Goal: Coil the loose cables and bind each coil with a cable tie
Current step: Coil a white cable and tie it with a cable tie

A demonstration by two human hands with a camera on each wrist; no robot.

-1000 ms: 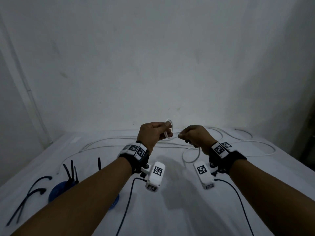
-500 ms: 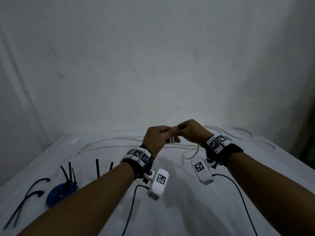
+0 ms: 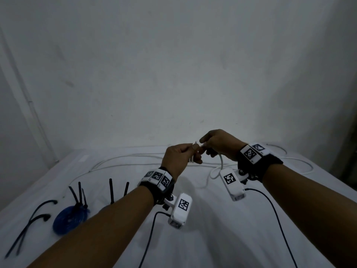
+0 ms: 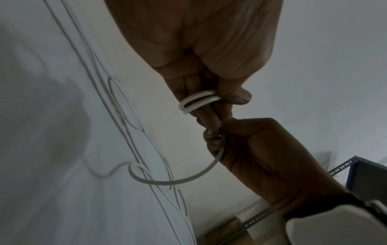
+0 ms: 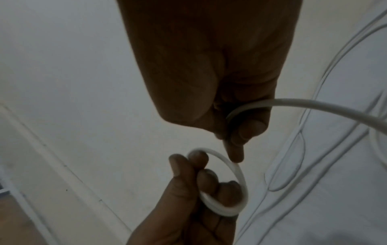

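A long white cable [image 3: 135, 157] trails in loose curves across the white table [image 3: 193, 238]. My left hand [image 3: 195, 152] pinches a small coil of that white cable [image 4: 198, 101] [image 5: 226, 195], two or three turns wide, between thumb and fingers. My right hand [image 3: 207, 147] is just right of it, touching it, and grips the running part of the cable [image 5: 293, 102] [image 4: 201, 172], which hangs down in a curve to the table. Both hands are raised above the table's far middle.
A coiled blue cable [image 3: 70, 219] bound with black cable ties lies at the left. Loose black cable ties [image 3: 29, 225] lie further left and two more [image 3: 117, 190] stand behind my left forearm. Black camera leads [image 3: 270, 206] run toward me.
Both hands have risen and shifted right. The right hand came in from apart to touch the left hand, laying another turn of cable onto the small coil.
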